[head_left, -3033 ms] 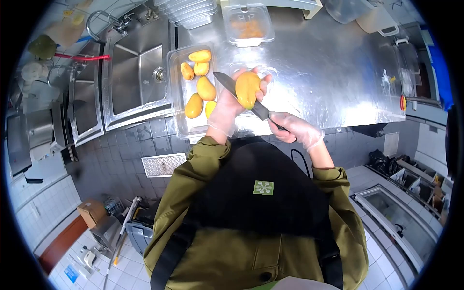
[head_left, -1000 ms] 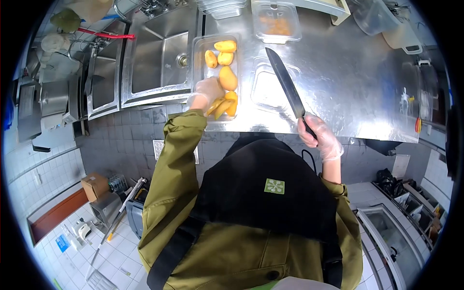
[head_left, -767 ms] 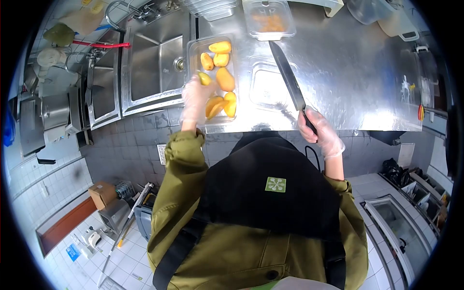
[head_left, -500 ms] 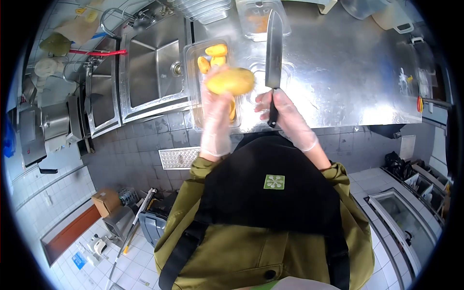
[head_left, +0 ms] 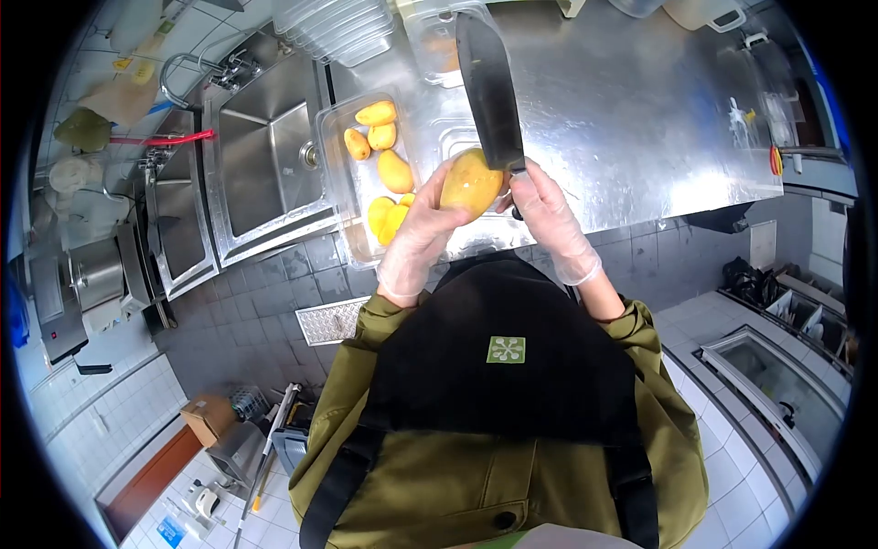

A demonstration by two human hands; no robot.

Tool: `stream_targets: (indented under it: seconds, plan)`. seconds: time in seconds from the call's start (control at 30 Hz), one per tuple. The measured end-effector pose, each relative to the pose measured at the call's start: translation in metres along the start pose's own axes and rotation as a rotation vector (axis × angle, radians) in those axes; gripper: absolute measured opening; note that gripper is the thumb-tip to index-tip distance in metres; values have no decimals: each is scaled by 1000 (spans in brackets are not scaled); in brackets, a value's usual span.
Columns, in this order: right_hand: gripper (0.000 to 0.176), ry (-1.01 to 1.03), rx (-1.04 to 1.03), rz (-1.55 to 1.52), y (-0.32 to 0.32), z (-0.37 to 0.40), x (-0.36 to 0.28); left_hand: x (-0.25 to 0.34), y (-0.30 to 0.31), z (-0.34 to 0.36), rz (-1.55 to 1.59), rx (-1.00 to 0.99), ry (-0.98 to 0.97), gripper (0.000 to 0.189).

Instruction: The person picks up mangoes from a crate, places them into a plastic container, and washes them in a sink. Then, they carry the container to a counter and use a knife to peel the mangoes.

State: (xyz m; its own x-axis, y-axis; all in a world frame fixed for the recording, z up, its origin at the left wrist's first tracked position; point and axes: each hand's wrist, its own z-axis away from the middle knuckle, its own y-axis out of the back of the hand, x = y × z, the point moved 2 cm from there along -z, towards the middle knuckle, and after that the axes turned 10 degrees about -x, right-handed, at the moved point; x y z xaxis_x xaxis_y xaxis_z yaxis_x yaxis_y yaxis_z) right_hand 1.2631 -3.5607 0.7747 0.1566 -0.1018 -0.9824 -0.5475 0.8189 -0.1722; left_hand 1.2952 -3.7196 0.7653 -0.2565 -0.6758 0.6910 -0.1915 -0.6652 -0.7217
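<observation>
Mango (head_left: pixel 471 181), yellow, seemingly peeled (smooth), gripped by left hand (head_left: pixel 422 233); right hand (head_left: pixel 549 215) clasps knife (head_left: pixel 489 87).

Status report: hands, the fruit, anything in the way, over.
Left hand gripping yellow fruit. Right hand gripping knife, blade heel at the fruit. Nothing blocking; tray of fruit to the left.

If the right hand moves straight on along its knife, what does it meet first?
Probably the clear plastic container of orange pieces, beyond the tip of the dark-bladed knife in the right hand; depth is unclear, so it might pass above.
</observation>
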Motion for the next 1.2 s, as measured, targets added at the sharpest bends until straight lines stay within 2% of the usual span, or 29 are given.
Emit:
stream_targets:
  seconds: [0.03,0.13,0.17,0.23,0.3,0.37,0.73,0.83,0.97,1.2]
  plan:
    - [32,24,-9,-12,-2,1,-4,-1,0,-1,38,-37,16,73]
    - [36,5,30,-24,-2,6,-7,-1,-7,1,69,47,-45,78]
    - [38,-16,53,-25,-1,7,-7,1,-11,1,18,72,-42,78]
    - [38,-14,108,164,-5,5,-12,4,-18,0,-86,122,-40,80]
    - [39,27,135,186,-11,3,-19,2,-20,-4,-183,92,-119,81]
    - [40,105,133,39,-19,5,-24,-1,-20,-6,-266,92,-177,83]
    - [47,223,244,-53,-25,-4,-18,-5,-26,-14,-707,173,-385,87]
    - [47,220,245,-8,-24,-5,-15,-3,-38,-12,-665,296,-400,80]
    - [44,172,246,67,-23,-3,-20,-2,-49,-14,-558,366,-436,75]
    - [37,140,241,483,-12,6,-19,5,-52,-16,-353,503,-346,49]
